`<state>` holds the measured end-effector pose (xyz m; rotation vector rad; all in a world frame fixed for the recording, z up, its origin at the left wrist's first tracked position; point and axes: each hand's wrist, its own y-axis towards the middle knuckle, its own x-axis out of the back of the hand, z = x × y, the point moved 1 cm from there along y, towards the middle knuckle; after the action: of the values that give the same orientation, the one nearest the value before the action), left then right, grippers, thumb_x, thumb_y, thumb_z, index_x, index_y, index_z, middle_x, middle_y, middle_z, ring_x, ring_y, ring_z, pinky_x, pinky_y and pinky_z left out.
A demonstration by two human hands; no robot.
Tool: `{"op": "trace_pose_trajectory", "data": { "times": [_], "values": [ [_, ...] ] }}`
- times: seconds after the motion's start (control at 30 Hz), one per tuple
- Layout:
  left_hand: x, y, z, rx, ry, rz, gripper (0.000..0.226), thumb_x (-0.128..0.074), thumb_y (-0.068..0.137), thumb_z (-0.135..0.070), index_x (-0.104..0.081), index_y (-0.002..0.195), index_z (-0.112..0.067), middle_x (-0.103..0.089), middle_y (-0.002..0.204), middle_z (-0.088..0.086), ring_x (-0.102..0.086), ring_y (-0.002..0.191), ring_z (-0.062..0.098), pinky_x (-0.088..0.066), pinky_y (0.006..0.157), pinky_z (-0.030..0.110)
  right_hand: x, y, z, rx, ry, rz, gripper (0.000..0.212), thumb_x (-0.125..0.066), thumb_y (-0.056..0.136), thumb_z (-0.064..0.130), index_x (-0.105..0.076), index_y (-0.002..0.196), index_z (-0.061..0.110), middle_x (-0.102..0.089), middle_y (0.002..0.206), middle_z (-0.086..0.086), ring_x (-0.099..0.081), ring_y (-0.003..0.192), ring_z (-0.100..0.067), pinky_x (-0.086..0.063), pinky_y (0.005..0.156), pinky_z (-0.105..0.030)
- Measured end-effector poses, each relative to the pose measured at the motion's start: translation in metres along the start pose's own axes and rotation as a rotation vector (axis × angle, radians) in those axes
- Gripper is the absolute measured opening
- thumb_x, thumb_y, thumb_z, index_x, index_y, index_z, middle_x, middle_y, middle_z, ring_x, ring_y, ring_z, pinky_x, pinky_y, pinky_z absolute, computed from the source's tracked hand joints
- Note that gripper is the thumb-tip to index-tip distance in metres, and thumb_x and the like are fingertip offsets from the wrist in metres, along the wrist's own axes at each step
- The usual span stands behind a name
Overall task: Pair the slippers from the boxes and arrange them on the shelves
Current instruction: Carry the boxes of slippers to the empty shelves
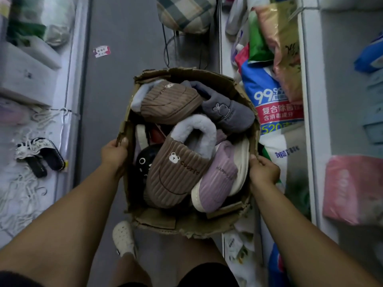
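Observation:
I hold a torn cardboard box (232, 83) over the grey aisle floor. My left hand (114, 153) grips its left rim and my right hand (264, 169) grips its right rim. Inside lie several plush slippers: a brown ribbed one with grey fur lining (176, 170) in front, a matching brown one (170, 102) behind it, a grey one with a rabbit outline (228, 112), a lilac one with a cream sole (217, 183), and a black one (143, 162) partly buried at the left.
A white shelf on the left (68, 96) carries black beaded sandals (39, 156) and white hangers. The right shelf (310, 100) holds detergent bags (275, 104) and a pink pack (352, 187). A plaid cushion (186, 13) sits ahead. My white clog (124, 237) stands below the box.

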<state>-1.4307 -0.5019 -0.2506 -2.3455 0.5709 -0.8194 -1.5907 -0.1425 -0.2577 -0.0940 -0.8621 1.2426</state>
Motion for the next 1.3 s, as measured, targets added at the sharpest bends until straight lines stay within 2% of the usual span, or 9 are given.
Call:
{"op": "trace_pose_trajectory", "data": {
  "times": [0.17, 0.37, 0.6, 0.67, 0.83, 0.97, 1.07, 1.17, 1.3],
  "values": [
    [-0.002, -0.01, -0.011, -0.074, 0.018, -0.084, 0.033, -0.054, 0.104, -0.024, -0.065, 0.129, -0.004, -0.065, 0.108, 0.006, -0.06, 0.099, 0.022, -0.045, 0.086, 0.028, 0.001, -0.001, 0.005, 0.014, 0.019, -0.014, 0.022, -0.067, 0.093, 0.016, -0.076, 0.106, 0.001, -0.071, 0.086, -0.002, -0.06, 0.079, -0.013, -0.044, 0.065, -0.016],
    [0.012, -0.018, 0.013, -0.008, 0.068, -0.014, 0.028, -0.05, 0.106, -0.022, -0.062, 0.128, -0.009, -0.064, 0.115, 0.009, -0.061, 0.105, 0.026, -0.049, 0.094, 0.038, 0.005, -0.001, -0.014, 0.017, -0.096, 0.082, 0.021, -0.066, 0.094, 0.008, -0.073, 0.109, -0.004, -0.071, 0.094, -0.009, -0.06, 0.082, -0.018, -0.04, 0.051, -0.008],
    [0.026, -0.038, 0.011, -0.173, 0.235, 0.123, 0.035, -0.059, 0.101, -0.022, -0.056, 0.134, -0.01, -0.065, 0.125, 0.009, -0.062, 0.113, 0.027, -0.051, 0.102, 0.049, 0.017, -0.007, -0.003, 0.032, -0.152, 0.208, 0.03, -0.069, 0.088, 0.019, -0.07, 0.116, 0.008, -0.073, 0.103, -0.006, -0.069, 0.101, -0.021, -0.051, 0.101, -0.037],
    [0.031, -0.045, 0.009, -0.216, 0.276, 0.165, 0.041, -0.059, 0.1, -0.02, -0.052, 0.139, -0.01, -0.062, 0.13, 0.005, -0.059, 0.119, 0.026, -0.049, 0.103, 0.047, 0.019, -0.009, -0.002, 0.059, -0.187, 0.235, 0.034, -0.071, 0.087, 0.025, -0.068, 0.118, 0.011, -0.071, 0.102, 0.0, -0.068, 0.103, -0.022, -0.051, 0.103, -0.045],
    [0.045, -0.066, 0.006, -0.31, 0.42, 0.257, 0.047, -0.059, 0.101, -0.019, -0.046, 0.145, -0.009, -0.058, 0.137, 0.009, -0.055, 0.123, 0.024, -0.04, 0.096, 0.03, 0.03, -0.04, 0.014, 0.167, -0.326, 0.289, 0.029, -0.068, 0.091, 0.029, -0.066, 0.116, 0.012, -0.072, 0.107, -0.006, -0.066, 0.105, -0.027, -0.05, 0.098, -0.042],
    [0.068, -0.084, 0.0, -0.406, 0.577, 0.32, 0.057, -0.057, 0.102, -0.031, -0.039, 0.153, -0.016, -0.046, 0.154, 0.007, -0.045, 0.14, 0.028, -0.038, 0.112, 0.036, 0.043, -0.078, 0.023, 0.231, -0.382, 0.269, 0.041, -0.068, 0.09, 0.038, -0.063, 0.125, 0.017, -0.071, 0.116, -0.008, -0.065, 0.111, -0.028, -0.049, 0.1, -0.041],
    [0.09, -0.101, -0.014, -0.577, 0.626, 0.315, 0.055, -0.06, 0.101, -0.031, -0.045, 0.15, -0.014, -0.047, 0.154, 0.008, -0.045, 0.141, 0.026, -0.037, 0.114, 0.036, 0.053, -0.119, 0.029, 0.289, -0.391, 0.238, 0.061, -0.066, 0.083, 0.055, -0.055, 0.135, 0.027, -0.068, 0.128, -0.004, -0.062, 0.119, -0.025, -0.048, 0.104, -0.042],
    [0.117, -0.118, -0.033, -0.848, 0.673, 0.367, 0.048, -0.061, 0.099, -0.026, -0.052, 0.143, -0.009, -0.054, 0.143, 0.011, -0.05, 0.133, 0.027, -0.035, 0.107, 0.027, 0.066, -0.184, 0.04, 0.362, -0.351, 0.183, 0.06, -0.07, 0.09, 0.041, -0.051, 0.144, 0.022, -0.06, 0.14, -0.004, -0.056, 0.128, -0.021, -0.043, 0.104, -0.029],
    [0.156, -0.14, -0.055, -1.198, 0.749, 0.44, 0.05, -0.064, 0.096, -0.03, -0.055, 0.142, -0.013, -0.052, 0.146, 0.005, -0.048, 0.136, 0.025, -0.038, 0.114, 0.047, 0.079, -0.276, 0.036, 0.463, -0.361, 0.094, 0.066, -0.069, 0.092, 0.038, -0.044, 0.15, 0.022, -0.052, 0.149, -0.003, -0.048, 0.134, -0.02, -0.038, 0.104, -0.027]
  ]
}}
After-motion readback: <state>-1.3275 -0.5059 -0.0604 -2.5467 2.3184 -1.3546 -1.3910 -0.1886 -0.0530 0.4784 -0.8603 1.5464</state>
